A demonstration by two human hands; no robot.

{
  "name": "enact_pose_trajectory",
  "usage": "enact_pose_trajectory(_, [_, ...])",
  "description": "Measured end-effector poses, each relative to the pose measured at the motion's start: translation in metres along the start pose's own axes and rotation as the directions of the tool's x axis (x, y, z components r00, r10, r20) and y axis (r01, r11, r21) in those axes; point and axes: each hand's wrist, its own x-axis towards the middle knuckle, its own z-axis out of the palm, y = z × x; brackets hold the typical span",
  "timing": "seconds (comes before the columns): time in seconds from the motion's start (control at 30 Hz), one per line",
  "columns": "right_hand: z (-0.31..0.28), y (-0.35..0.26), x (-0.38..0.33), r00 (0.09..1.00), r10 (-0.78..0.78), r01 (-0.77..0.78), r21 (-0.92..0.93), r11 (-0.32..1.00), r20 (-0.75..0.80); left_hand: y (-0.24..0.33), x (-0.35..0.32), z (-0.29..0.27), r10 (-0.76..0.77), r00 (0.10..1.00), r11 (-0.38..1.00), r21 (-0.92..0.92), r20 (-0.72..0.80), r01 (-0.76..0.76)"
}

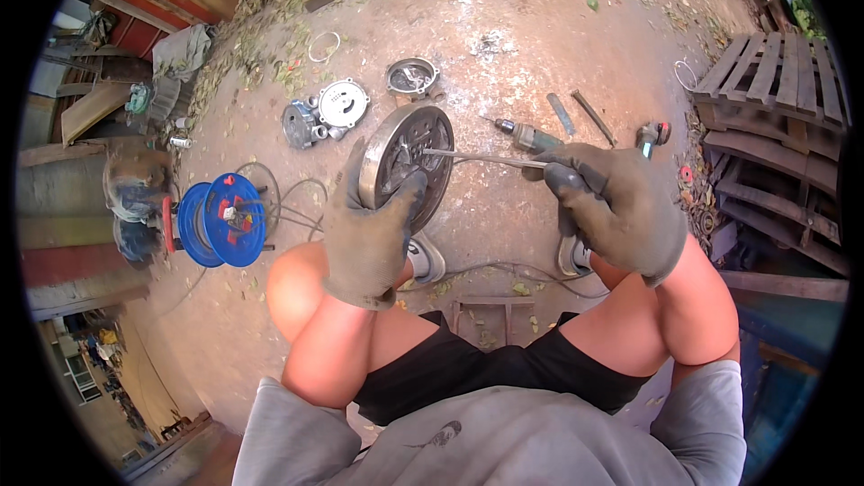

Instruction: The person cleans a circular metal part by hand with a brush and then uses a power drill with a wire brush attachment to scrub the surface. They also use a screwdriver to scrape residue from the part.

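My gloved left hand (pixel 371 229) grips a round, heavy-looking metal part (pixel 367 171) with a thick rim, tilted on edge so that its dark, recessed face looks right. The thumb presses on that face near the lower edge. In my gloved right hand (pixel 621 202) is a thin metal rod (pixel 486 159), pinched between thumb and fingers and pointing left. Its far end reaches the middle of the round part's face; whether it touches cannot be made out. The glove hides the rod's near end.
On the concrete beyond my hands lie a grey metal housing (pixel 343 103), a round cover (pixel 412 77), a power drill (pixel 529 135), a flat bar (pixel 560 113), a long bolt (pixel 594 117) and an angle grinder (pixel 650 137). A blue cable reel (pixel 236 220) stands left; wooden pallets (pixel 772 117) are stacked right.
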Motion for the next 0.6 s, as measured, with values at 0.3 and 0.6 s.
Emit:
enact_pose_trajectory(0.3, [0.032,0.043,0.001,0.946,-0.295,0.223,-0.392,0.892,-0.132,-0.001,0.005,0.007,0.007,0.999,0.992,0.126,-0.034,-0.003])
enact_pose_trajectory(0.6, [0.036,0.056,0.024,0.986,-0.166,0.165,-0.064,0.984,-0.016,-0.029,0.018,0.003,0.045,0.999,0.956,0.292,-0.015,-0.039])
